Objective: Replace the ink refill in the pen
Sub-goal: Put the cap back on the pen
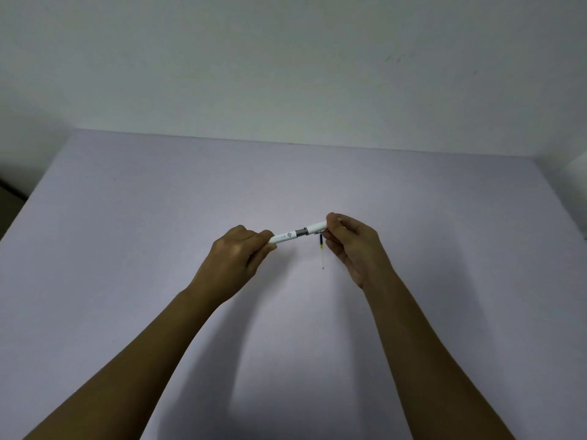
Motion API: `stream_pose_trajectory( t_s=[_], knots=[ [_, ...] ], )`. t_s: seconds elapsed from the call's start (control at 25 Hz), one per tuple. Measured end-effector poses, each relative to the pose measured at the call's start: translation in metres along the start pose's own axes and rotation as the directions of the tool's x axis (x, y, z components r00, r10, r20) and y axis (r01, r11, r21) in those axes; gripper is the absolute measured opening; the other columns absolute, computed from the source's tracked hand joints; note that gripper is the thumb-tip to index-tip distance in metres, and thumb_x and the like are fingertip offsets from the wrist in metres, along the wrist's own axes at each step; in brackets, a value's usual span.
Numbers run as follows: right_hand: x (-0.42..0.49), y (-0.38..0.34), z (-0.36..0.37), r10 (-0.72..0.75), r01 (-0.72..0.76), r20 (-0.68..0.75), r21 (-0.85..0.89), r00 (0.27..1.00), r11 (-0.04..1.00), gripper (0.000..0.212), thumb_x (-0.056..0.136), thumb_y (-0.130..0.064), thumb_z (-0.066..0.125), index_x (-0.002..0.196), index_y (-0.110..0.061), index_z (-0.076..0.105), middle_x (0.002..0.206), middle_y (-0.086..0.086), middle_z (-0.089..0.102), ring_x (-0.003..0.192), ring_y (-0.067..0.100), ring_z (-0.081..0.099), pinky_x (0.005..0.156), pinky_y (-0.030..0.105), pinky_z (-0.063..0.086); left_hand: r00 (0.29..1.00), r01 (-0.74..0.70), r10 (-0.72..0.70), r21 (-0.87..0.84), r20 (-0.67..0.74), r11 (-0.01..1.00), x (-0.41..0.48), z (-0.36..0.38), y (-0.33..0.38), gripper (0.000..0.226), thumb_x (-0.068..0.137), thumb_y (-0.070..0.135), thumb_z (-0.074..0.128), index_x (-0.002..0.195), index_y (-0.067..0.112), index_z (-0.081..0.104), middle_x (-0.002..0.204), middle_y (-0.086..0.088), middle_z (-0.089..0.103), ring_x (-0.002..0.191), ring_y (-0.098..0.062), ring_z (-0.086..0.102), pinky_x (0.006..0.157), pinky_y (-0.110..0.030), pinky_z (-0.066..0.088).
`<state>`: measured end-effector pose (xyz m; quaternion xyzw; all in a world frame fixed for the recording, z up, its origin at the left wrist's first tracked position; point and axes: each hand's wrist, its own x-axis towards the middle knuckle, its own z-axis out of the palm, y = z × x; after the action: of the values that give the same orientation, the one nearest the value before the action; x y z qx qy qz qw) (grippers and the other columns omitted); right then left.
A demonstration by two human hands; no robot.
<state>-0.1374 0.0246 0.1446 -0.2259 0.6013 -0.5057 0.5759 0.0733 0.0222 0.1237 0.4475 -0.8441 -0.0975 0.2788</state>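
My left hand (234, 261): knuckles up, fingers curled closed in a grip. My right hand (355, 246): palm turned inward, thumb and fingers pinched shut. Both forearms bare, extended forward, converging.

Two bare forearms, no sleeves, left hand (233, 258), right hand (359, 249)

Left hand (236, 258) is covering the near end of the white pen (298, 234); right hand (355, 246) is hiding its far end and the top of the thin refill (322, 252). Barrel print is reading too small to decipher. Both forearms are running off the bottom edge.
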Motion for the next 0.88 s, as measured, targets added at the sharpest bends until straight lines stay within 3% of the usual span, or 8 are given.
stream_pose_trajectory(
  t_s=[0.24, 0.36, 0.52, 0.6, 0.68, 0.76, 0.88],
  knots=[
    [-0.001, 0.004, 0.011, -0.027, 0.029, 0.041, -0.048, 0.999, 0.998, 0.004, 0.083, -0.020, 0.067, 0.081, -0.018, 0.070, 0.076, 0.001, 0.066, 0.065, 0.004, 0.065, 0.064, 0.013, 0.054, 0.999, 0.028, -0.027, 0.041, -0.022, 0.999, 0.001, 0.004, 0.005, 0.034, 0.090, 0.030, 0.043, 0.083, 0.008, 0.068, 0.051, -0.002, 0.052, 0.052, -0.022, 0.045, 0.044, -0.025, 0.032],
    [0.008, 0.005, 0.010, -0.072, 0.077, 0.050, -0.120, 0.996, 0.990, 0.006, 0.085, -0.022, 0.066, 0.081, -0.018, 0.069, 0.076, 0.002, 0.064, 0.071, 0.008, 0.063, 0.067, 0.014, 0.054, 0.996, 0.059, -0.065, 0.102, 0.064, 0.993, 0.004, 0.013, 0.005, 0.032, 0.090, 0.031, 0.046, 0.076, 0.011, 0.066, 0.049, -0.001, 0.050, 0.052, -0.021, 0.044, 0.040, -0.026, 0.034],
    [0.037, 0.029, 0.002, -0.140, 0.143, 0.033, -0.293, 0.990, 0.945, 0.018, 0.094, -0.027, 0.048, 0.094, -0.021, 0.065, 0.091, 0.004, 0.069, 0.090, 0.016, 0.067, 0.086, 0.032, 0.053, 0.954, 0.237, -0.248, 0.085, 0.170, 0.968, 0.004, 0.047, 0.003, 0.025, 0.085, 0.024, 0.066, 0.067, 0.007, 0.067, 0.057, -0.001, 0.046, 0.053, -0.021, 0.044, 0.043, -0.020, 0.020],
    [0.047, 0.056, -0.012, -0.199, 0.148, -0.037, -0.540, 0.979, 0.828, 0.031, 0.099, -0.025, 0.035, 0.116, -0.013, 0.059, 0.117, 0.010, 0.065, 0.114, 0.023, 0.059, 0.098, 0.029, 0.041, 0.863, 0.436, -0.442, 0.084, 0.243, 0.896, 0.000, 0.072, 0.004, 0.034, 0.090, 0.029, 0.059, 0.062, 0.008, 0.059, 0.054, 0.003, 0.036, 0.051, -0.017, 0.037, 0.044, -0.022, 0.016],
    [0.049, 0.090, -0.031, -0.259, 0.158, -0.030, -0.720, 0.966, 0.676, 0.041, 0.100, -0.021, 0.030, 0.136, -0.005, 0.042, 0.144, 0.012, 0.045, 0.135, 0.023, 0.038, 0.108, 0.022, 0.024, 0.783, 0.557, -0.564, 0.106, 0.263, 0.824, -0.004, 0.098, 0.005, 0.038, 0.092, 0.031, 0.055, 0.061, 0.010, 0.053, 0.050, 0.004, 0.031, 0.049, -0.014, 0.033, 0.047, -0.027, 0.021],
    [0.048, 0.125, -0.048, -0.253, 0.157, 0.019, -0.829, 0.967, 0.537, 0.049, 0.099, -0.025, 0.025, 0.143, -0.002, 0.028, 0.154, 0.013, 0.028, 0.144, 0.022, 0.022, 0.115, 0.028, 0.012, 0.741, 0.621, -0.622, 0.095, 0.252, 0.778, 0.000, 0.119, 0.008, 0.036, 0.094, 0.030, 0.053, 0.069, 0.004, 0.061, 0.054, -0.001, 0.046, 0.054, -0.018, 0.044, 0.053, -0.028, 0.030],
    [0.045, 0.164, -0.063, -0.290, 0.156, 0.083, -0.958, 0.953, 0.239, 0.061, 0.092, -0.034, 0.014, 0.143, -0.002, 0.025, 0.154, 0.014, 0.026, 0.144, 0.026, 0.022, 0.114, 0.034, 0.011, 0.718, 0.664, -0.662, 0.075, 0.214, 0.744, 0.010, 0.142, 0.013, 0.033, 0.096, 0.026, 0.049, 0.088, 0.000, 0.067, 0.080, -0.014, 0.064, 0.065, -0.023, 0.053, 0.057, -0.028, 0.033]
  ],
)
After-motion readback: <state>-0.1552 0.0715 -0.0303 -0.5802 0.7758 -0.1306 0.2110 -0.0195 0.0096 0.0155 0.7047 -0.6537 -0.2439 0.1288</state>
